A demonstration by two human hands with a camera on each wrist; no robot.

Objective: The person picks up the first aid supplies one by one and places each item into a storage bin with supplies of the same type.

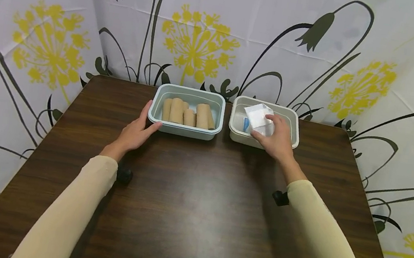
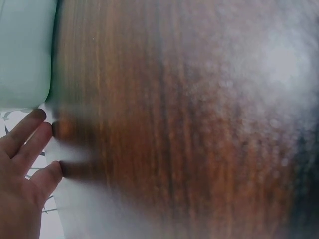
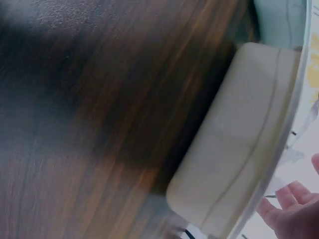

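At the table's back stands a pale blue plastic bin with several brown cardboard rolls in it. My left hand lies along the bin's left end, fingers extended and thumb near the front corner. In the left wrist view its fingertips are right by the bin's corner. A cream bin stands just right of the blue one. Over it, my right hand pinches a white square packet between thumb and fingers. Beneath the packet, a small blue-marked item shows inside the cream bin.
Both bins stand on a dark wood-grain table, close to its back edge. A white curtain with yellow and grey flower prints hangs right behind and around the sides. Dark wrist cameras sit under both wrists.
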